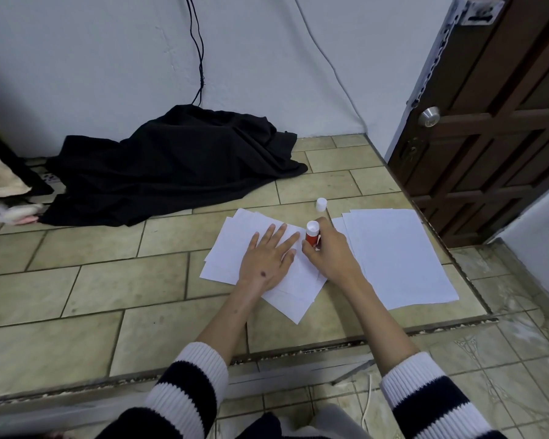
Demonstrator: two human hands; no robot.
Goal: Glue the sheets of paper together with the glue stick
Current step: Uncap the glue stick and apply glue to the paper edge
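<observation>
Paper lies in two lots on the tiled floor (108,280): a fanned stack (232,245) in the middle under the hands, and a second pile (400,258) just right of it, squared and untouched. Head view, the only one supplied: the left hand (267,258) lies flat and spread on the fanned stack, fingers straight and pointing far and slightly right, pressing the top sheet down. The right hand (327,251) has its fingers curled round the glue stick (312,235), which stands near upright with its long axis vertical, white end up, red body in the grip; whether its lower end touches the sheet is hidden by the hand. The stick sits at the right edge of the fanned stack, just beside the left fingertips (295,235). The cap (321,204) stands apart on the floor, just beyond the stick on the far side. Judgement: the coming stroke would run across the top sheet leftward, toward the pinning hand, so the right hand is the working hand and the left may need to shift clear. No brand, label or writing is legible on the stick, cap or sheets.
</observation>
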